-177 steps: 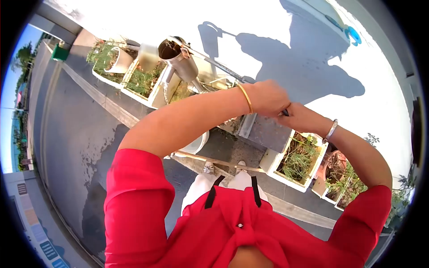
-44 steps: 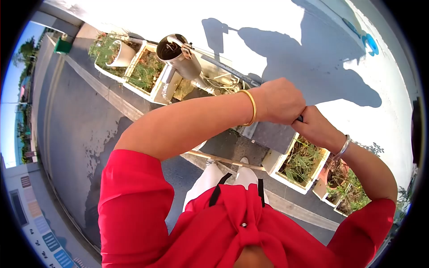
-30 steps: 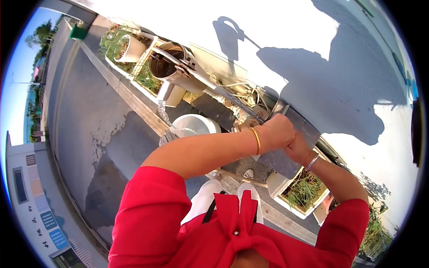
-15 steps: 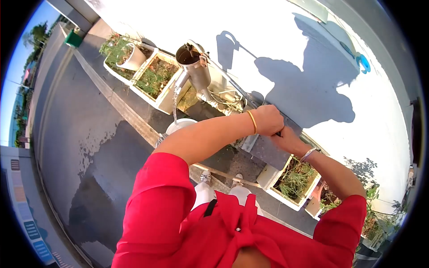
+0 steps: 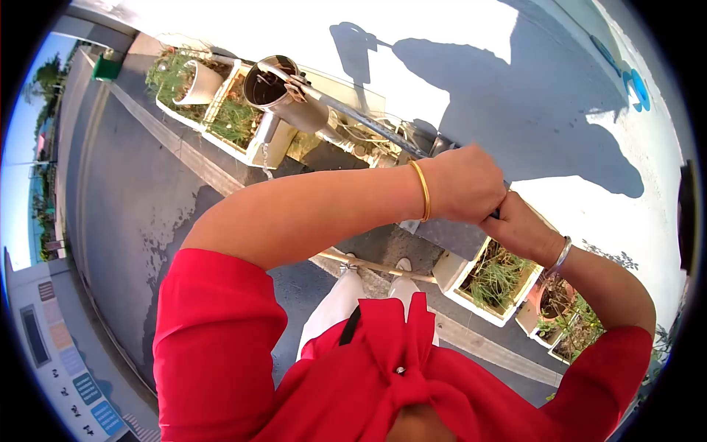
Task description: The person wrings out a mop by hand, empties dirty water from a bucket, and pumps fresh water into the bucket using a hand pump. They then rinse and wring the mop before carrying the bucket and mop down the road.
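Note:
A metal hand pump point(image 5: 302, 110) with an open top stands by the wall, upper left of centre. Its long lever handle point(image 5: 372, 125) slopes down to my two hands. My left hand point(image 5: 468, 184), below a gold bangle, is closed around the handle. Just beyond it my right hand point(image 5: 526, 230), with a silver bracelet at the wrist, is closed on the handle's dark end. A thin stream of water point(image 5: 266, 156) falls from the pump's spout point(image 5: 266, 129). My left forearm hides where the water lands.
Planter boxes with grassy plants stand left of the pump point(image 5: 236, 121) and near my right arm point(image 5: 493, 283). A white wall point(image 5: 449, 18) bears my shadow. A thin pole point(image 5: 375, 267) lies by my feet. Wet paving point(image 5: 162, 243) spreads at left, with a green bin point(image 5: 107, 68) farther off.
Both hands have come up nearer the camera and shifted right with the handle. The water stream looks thinner. The white bucket below the spout is now hidden behind my left forearm.

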A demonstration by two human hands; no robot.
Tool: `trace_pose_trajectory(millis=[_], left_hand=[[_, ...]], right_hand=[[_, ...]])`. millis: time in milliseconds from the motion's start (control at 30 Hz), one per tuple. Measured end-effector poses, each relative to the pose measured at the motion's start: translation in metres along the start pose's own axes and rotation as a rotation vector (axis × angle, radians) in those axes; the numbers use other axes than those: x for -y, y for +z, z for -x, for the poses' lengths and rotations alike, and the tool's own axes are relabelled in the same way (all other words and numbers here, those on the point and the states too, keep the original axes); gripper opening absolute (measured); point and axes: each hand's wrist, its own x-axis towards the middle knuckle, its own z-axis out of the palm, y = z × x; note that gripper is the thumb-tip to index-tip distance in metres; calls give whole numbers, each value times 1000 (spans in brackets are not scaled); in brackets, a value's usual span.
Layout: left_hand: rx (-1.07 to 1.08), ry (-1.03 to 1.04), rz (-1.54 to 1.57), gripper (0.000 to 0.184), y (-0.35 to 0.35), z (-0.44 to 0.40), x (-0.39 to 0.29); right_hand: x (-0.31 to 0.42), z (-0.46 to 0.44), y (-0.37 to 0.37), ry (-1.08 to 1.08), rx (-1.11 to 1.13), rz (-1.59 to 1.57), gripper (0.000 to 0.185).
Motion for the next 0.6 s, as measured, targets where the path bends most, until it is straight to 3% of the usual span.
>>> trace_pose_trajectory(millis=[167,300,433,500,600], left_hand=[[-45,-80,-3,15,48,-15,28],[74,-173,-97,11,82,-15,49],[277,-227,-193,10,119,5,67],[305,-223,-245,10,130,19,71],[280,-172,-298,10,128,27,63]], right_hand=[[-78,-52,7,-226,-25,46,19],[-126,-97,29,-352,-62,101,17],[-143,-137,85,-517,-176,-55,15],[-155,-154,114,-612,-288,-79,15],[-145,-140,117,-585,-243,-24,18]])
